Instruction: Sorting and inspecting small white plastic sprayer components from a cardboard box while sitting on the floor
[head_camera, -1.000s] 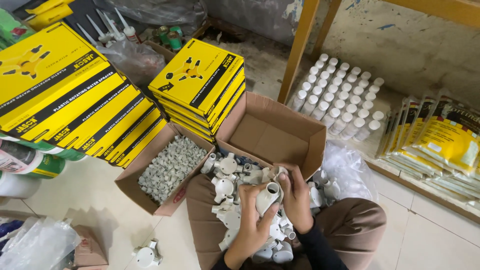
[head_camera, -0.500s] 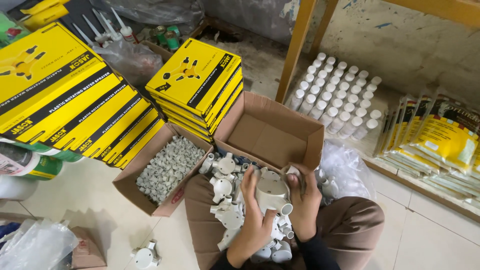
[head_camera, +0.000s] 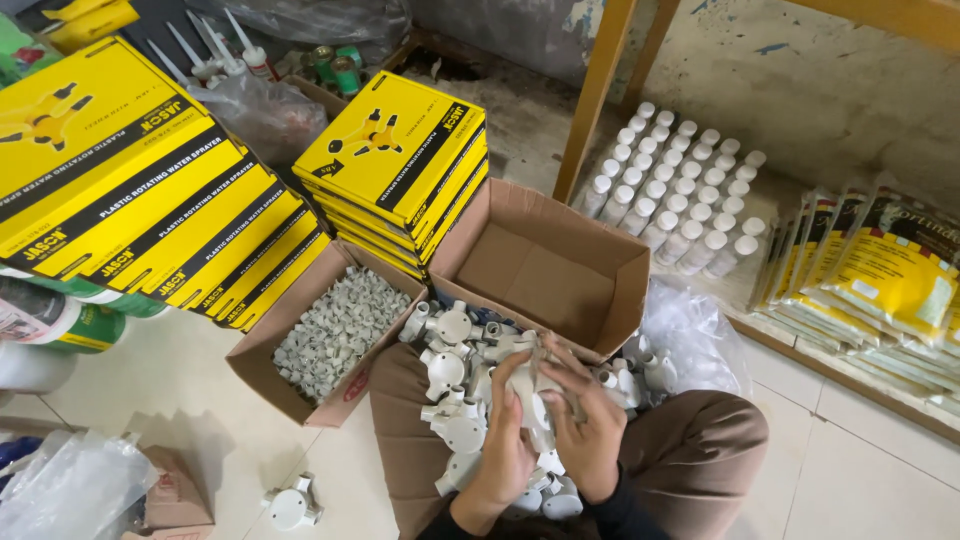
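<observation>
**Grey fitting, held over lap**

Head view: left hand and right hand both closed around one round plastic fitting, above the lap pile, near centre. Judged light, rigid, smooth; best gripped by its body. Open carton beyond.

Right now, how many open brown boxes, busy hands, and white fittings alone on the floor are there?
Open brown boxes: 2, empty box and box of grey pieces
Hands: 2, left hand and right hand, gripping a held fitting
Lone floor fitting: 1
Total: 5
</observation>
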